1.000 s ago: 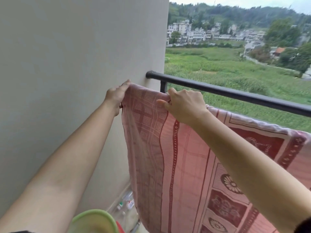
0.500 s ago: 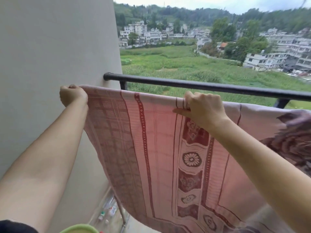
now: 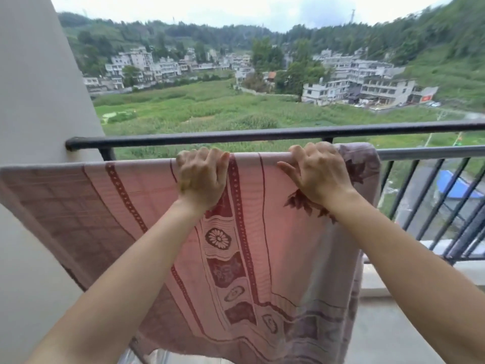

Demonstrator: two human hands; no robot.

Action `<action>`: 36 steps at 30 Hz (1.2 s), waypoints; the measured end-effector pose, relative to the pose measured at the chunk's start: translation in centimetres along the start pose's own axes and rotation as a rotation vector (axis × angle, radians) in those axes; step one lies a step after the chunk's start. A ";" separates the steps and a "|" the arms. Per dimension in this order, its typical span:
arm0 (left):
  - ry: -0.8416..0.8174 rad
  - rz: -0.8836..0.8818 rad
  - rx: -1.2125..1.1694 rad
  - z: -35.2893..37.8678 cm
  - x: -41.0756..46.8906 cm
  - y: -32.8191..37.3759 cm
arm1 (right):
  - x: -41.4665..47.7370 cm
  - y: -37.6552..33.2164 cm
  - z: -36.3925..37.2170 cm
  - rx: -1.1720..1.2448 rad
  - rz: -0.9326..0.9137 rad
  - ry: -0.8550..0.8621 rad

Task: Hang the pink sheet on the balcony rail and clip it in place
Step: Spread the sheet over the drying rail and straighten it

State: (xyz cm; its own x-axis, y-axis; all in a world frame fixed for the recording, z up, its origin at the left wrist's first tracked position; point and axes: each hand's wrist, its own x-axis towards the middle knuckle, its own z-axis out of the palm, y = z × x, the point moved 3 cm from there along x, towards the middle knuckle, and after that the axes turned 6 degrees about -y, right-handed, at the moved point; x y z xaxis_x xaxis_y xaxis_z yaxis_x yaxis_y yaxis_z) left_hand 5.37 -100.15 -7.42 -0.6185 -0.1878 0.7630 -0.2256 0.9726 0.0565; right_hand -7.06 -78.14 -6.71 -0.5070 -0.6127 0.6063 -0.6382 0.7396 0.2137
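You get soft, even daylight from an overcast sky [image 3: 262,11], with no hard shadows or glare. The wide lens bows the balcony rail [image 3: 236,135] and hills toward the edges, and the corners smear with blur.

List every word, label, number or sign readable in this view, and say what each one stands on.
None can be read.
Pink sheet: only woven flower and border patterns, no lettering.
Red sign on a distant building: too small and blurred to read.
Left hand, right hand and black balcony rail: no markings.
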 end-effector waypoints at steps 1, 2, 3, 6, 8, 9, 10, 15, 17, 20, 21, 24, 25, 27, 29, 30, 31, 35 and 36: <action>0.003 -0.034 0.017 0.3 0.0 0.3 | -0.5 1.2 0.3 -0.018 -0.013 0.010; 0.000 -0.070 0.046 0.4 -0.1 0.4 | -1.1 2.4 0.5 -0.031 -0.021 0.026; -0.008 -0.094 0.081 0.5 -0.1 0.4 | -1.6 3.7 0.8 -0.041 -0.021 0.043; -0.027 -0.130 0.138 0.3 -0.1 0.7 | -3.2 7.6 0.7 -0.052 0.010 0.036; -0.028 -0.160 0.162 0.2 0.0 1.1 | -4.6 10.3 0.6 -0.026 0.032 0.016; -0.038 -0.182 0.166 0.2 0.0 1.3 | -5.5 11.7 0.4 0.000 0.053 0.008; -0.048 -0.220 0.165 0.1 0.0 1.6 | -6.2 13.0 0.3 0.034 0.076 -0.004; -0.073 -0.523 0.199 -0.3 0.5 4.2 | -9.3 17.7 -0.1 0.387 0.226 0.009; -0.089 -0.480 0.161 0.1 0.8 7.6 | -10.6 17.4 -0.1 0.624 0.284 0.187; -0.140 -0.238 0.110 1.5 1.5 14.9 | -11.8 16.6 0.9 1.084 0.568 0.121; -0.153 -0.190 0.078 1.9 2.0 17.3 | -12.0 16.2 1.5 1.226 0.640 -0.096; -0.249 -0.142 0.005 3.4 3.3 22.7 | -12.7 15.5 2.4 1.524 0.696 -0.639; -0.284 -0.144 0.021 3.9 3.5 23.6 | -12.8 15.9 2.2 1.594 0.679 -0.724; -0.300 -0.145 0.063 4.9 3.4 24.5 | -12.9 17.0 1.5 1.718 0.591 -0.840; -0.250 -0.140 0.048 5.4 3.1 24.5 | -12.5 18.4 1.0 1.785 0.487 -0.876; -0.236 -0.152 0.025 5.6 3.0 24.4 | -12.1 19.2 0.9 1.773 0.445 -0.860; -0.231 -0.169 0.004 5.6 3.1 24.2 | -11.6 20.1 0.7 1.751 0.402 -0.822; -0.202 -0.204 0.003 6.1 3.4 24.0 | -10.1 24.4 -0.1 1.742 0.485 -0.352; -0.192 -0.203 -0.002 6.3 3.3 24.1 | -10.0 25.4 -0.2 1.695 0.520 -0.236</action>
State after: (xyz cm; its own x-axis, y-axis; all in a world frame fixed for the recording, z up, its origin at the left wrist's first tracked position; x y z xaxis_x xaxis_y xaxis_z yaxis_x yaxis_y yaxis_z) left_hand -6.86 -78.17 -7.57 -0.6920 -0.4015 0.5999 -0.3580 0.9125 0.1977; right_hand -18.10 -53.13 -7.18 -0.7972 -0.5682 0.2039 -0.1633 -0.1222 -0.9790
